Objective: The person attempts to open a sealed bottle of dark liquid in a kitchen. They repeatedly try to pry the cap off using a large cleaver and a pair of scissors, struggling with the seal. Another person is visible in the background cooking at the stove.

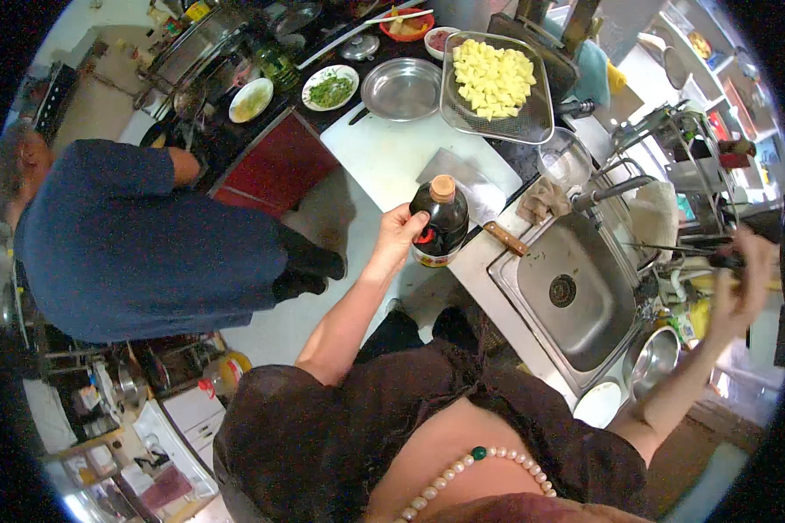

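My left hand [402, 229] grips a large dark bottle [448, 219] with an orange-brown cap, held upright near the counter's edge. Far out to the right, beyond the sink, my right hand [746, 281] is raised with scissors [687, 248] or a similar dark-handled tool at its fingers; blur hides the exact grip. Behind the bottle, a white cutting board [379, 150] carries a cleaver, whose wooden handle [505, 238] juts over the counter's edge towards the sink. A wire-mesh basket [549, 98] holds diced yellow pieces, perhaps potato, beside a round metal pan [402, 88].
A co-worker in a dark blue shirt [144, 242] stands at the left by the stove. The steel sink [575, 281] lies at the right, with a metal bowl [654, 359] beside it. Plates of chopped greens [330, 88] and pale food [251, 100] stand on the back counter.
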Tool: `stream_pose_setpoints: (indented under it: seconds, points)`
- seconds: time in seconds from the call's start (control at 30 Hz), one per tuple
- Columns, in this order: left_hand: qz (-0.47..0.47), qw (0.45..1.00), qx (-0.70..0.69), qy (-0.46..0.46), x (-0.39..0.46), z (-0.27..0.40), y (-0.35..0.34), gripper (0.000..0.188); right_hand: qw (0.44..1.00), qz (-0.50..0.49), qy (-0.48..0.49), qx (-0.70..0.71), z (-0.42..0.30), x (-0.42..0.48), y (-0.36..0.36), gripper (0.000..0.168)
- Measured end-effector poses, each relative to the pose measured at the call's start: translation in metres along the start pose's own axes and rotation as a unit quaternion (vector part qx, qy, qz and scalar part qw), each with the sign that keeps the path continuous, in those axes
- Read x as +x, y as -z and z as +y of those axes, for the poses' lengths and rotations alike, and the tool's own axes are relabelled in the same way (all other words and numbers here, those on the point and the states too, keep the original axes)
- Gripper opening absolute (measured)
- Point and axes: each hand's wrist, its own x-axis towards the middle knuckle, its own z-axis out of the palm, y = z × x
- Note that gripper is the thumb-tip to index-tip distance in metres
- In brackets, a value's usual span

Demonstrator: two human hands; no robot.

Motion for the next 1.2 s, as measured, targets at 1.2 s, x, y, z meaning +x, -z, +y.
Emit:
stream_pose_setpoints:
  seconds: [1.2]
  points:
    - [0.339,0.879,-0.285,-0.174,-0.589,0.050,0.122,0.053,0.208,-0.734,0.105,0.638,-0.526,-0.256,-0.023,0.065]
